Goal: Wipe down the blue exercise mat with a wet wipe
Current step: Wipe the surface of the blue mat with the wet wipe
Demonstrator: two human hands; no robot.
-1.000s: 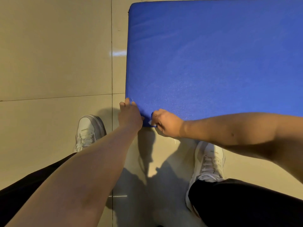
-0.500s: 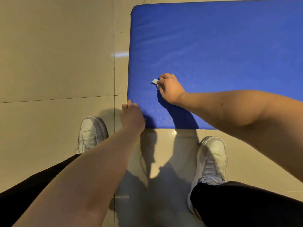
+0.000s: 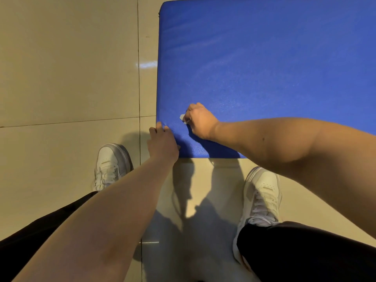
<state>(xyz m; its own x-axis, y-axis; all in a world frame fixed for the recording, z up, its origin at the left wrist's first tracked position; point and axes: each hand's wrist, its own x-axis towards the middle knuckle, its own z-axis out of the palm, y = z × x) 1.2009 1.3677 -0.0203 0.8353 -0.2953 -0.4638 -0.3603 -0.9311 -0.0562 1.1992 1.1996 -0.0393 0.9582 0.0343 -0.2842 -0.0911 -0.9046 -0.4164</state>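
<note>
A thick blue exercise mat (image 3: 264, 64) lies on the tiled floor and fills the upper right of the head view. My right hand (image 3: 200, 121) rests on the mat near its near-left corner, fingers closed on a small white wet wipe (image 3: 182, 117) that peeks out at the fingertips. My left hand (image 3: 162, 142) presses on the mat's near-left corner, fingers over its left edge, holding the mat in place.
Beige floor tiles (image 3: 67, 68) surround the mat on the left and near side. My white left shoe (image 3: 110, 164) and white right shoe (image 3: 262, 197) stand on the floor just short of the mat's near edge, with black trouser legs below.
My right hand with the wipe went from the mat's near edge up onto the mat, then drew back toward the near-left corner. My left hand stayed on the corner.
</note>
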